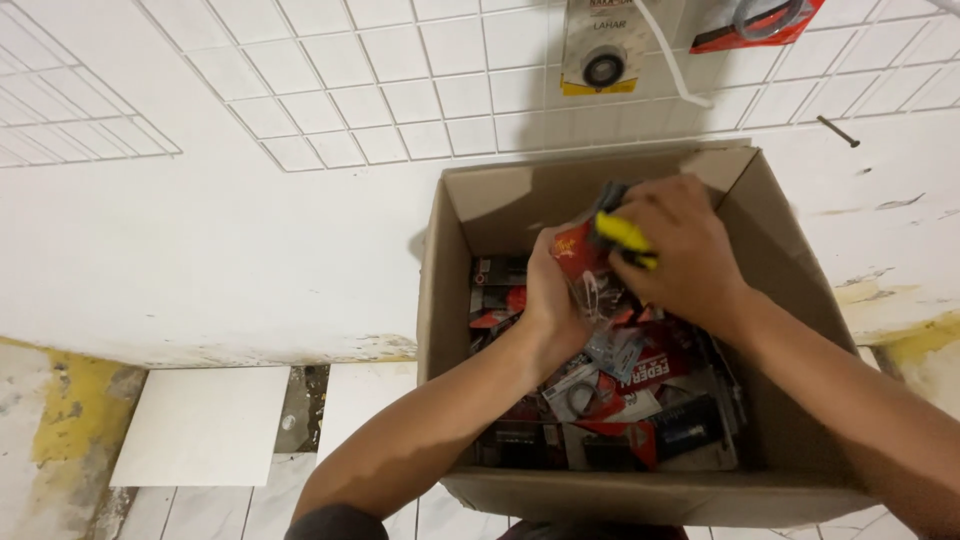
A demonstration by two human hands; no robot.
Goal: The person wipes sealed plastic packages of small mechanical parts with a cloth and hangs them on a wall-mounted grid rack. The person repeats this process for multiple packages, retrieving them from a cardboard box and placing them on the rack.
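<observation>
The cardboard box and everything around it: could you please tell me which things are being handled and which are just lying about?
In hand:
- cardboard box of packets
- red and clear packet, held by the left hand
- yellow and grey item, gripped by the right hand

Lying about:
- wire grid panel on the wall
- two packets hanging on it
- nail in the wall
- loose white tile on the floor

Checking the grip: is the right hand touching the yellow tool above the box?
Touching. The head view shows the right hand closed around the yellow tool, fingers wrapped over it above the cardboard box.
</observation>
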